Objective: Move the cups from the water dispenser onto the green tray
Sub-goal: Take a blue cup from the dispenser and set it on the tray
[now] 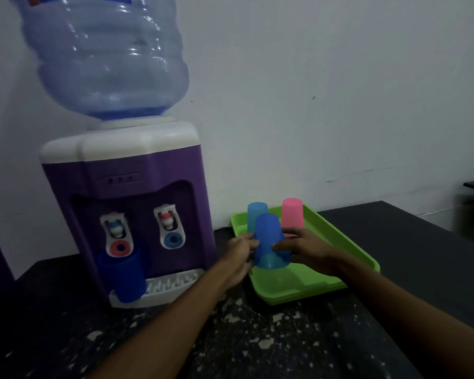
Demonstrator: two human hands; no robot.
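Now both hands, left and right, clasp a blue cup over the green tray edge

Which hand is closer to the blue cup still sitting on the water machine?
The left hand. It is beside the purple dispenser's lower right corner, across the drip tray from that dark blue cup. The right hand is farther away, over the green tray, holding another blue cup.

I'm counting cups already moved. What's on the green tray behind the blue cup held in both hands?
Behind the held blue cup on the green tray stand two upside-down cups: a light blue cup, partly covered by the held one, and a pink cup. Both hands hide the tray floor there.
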